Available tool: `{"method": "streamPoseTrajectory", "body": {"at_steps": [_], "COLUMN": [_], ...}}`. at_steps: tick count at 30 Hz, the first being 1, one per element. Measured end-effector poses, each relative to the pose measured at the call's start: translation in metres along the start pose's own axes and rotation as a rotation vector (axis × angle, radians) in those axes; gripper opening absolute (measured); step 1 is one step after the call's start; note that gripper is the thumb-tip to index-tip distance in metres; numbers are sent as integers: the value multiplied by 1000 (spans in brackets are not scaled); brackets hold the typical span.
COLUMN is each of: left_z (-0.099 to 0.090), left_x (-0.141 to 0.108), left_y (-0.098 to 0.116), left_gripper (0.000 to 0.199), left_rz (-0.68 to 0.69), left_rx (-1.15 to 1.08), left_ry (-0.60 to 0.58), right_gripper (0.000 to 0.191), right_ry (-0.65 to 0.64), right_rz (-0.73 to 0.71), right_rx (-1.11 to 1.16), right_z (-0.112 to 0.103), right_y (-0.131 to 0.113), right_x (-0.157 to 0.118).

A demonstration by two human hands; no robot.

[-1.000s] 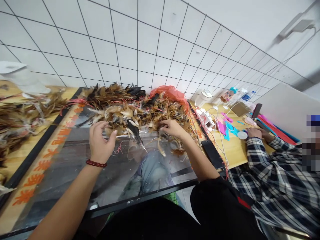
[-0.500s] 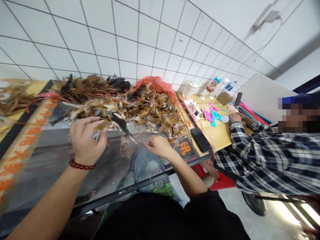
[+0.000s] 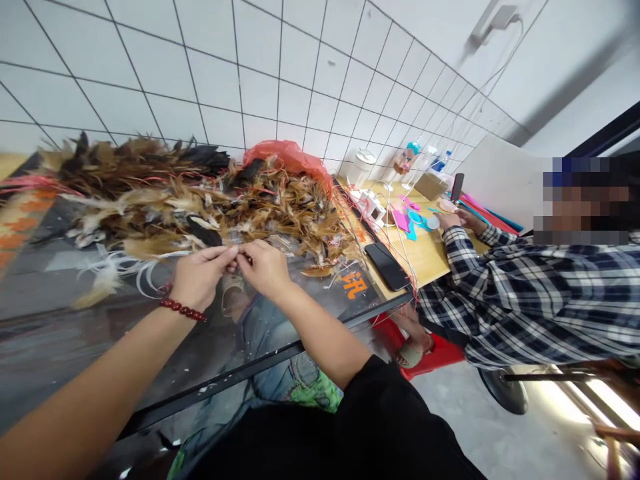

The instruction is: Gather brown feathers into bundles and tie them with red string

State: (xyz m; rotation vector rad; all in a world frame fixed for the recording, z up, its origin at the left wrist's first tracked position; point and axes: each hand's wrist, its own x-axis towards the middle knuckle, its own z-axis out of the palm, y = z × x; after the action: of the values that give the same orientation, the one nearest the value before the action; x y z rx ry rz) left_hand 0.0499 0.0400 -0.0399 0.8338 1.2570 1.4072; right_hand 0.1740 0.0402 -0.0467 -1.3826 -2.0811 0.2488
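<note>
My left hand (image 3: 200,275) and my right hand (image 3: 265,267) meet fingertip to fingertip over the near edge of the feather pile. Both are closed in a pinch, and whatever lies between the fingers is too small or hidden to make out. Just behind the left fingers is a black feather (image 3: 203,230) with a pale patch; whether it is touched, I cannot tell. Brown and cream feathers (image 3: 280,207) lie heaped behind both hands. Beside my left wrist are curled white strips (image 3: 146,277) and a loose pale feather (image 3: 104,283).
A red plastic bag (image 3: 285,155) sits behind the heap. Rightward are a black phone (image 3: 386,265), thin cables, a white lidded cup (image 3: 361,167) and pink and blue pieces (image 3: 413,220). A person in a plaid shirt (image 3: 505,287) sits there. The dark table edge (image 3: 220,387) crosses in front.
My left hand has gone from open fingers to a pinch and met my right hand. White strips beside the left wrist now show. The view has shifted slightly.
</note>
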Motion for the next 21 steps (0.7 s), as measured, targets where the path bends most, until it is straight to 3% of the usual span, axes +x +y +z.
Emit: {"method": "streamPoseTrajectory", "body": {"at_steps": [2, 5, 8, 11, 14, 17, 21], "left_z": [-8, -21, -28, -28, -26, -27, -29], "left_x": [2, 9, 18, 23, 19, 15, 14], "left_y": [-2, 0, 4, 5, 5, 4, 2], "left_gripper": [8, 12, 15, 15, 14, 11, 12], "left_rz": [97, 205, 220, 186, 177, 179, 157], "left_rx": [41, 80, 67, 30, 54, 94, 130], "left_ry": [-6, 23, 118, 161, 133, 78, 33], "right_gripper": [21, 21, 21, 10, 10, 15, 16], "right_ry": [-27, -85, -234, -277, -130, 33, -28], "right_rz": [-44, -10, 41, 85, 197, 365, 527], "right_rx": [-46, -167, -343, -432, -76, 360, 584], "right_z": [-18, -64, -111, -134, -138, -141, -143], "right_y": [2, 18, 50, 85, 107, 111, 100], "right_x": [-4, -20, -42, -45, -22, 7, 24]}}
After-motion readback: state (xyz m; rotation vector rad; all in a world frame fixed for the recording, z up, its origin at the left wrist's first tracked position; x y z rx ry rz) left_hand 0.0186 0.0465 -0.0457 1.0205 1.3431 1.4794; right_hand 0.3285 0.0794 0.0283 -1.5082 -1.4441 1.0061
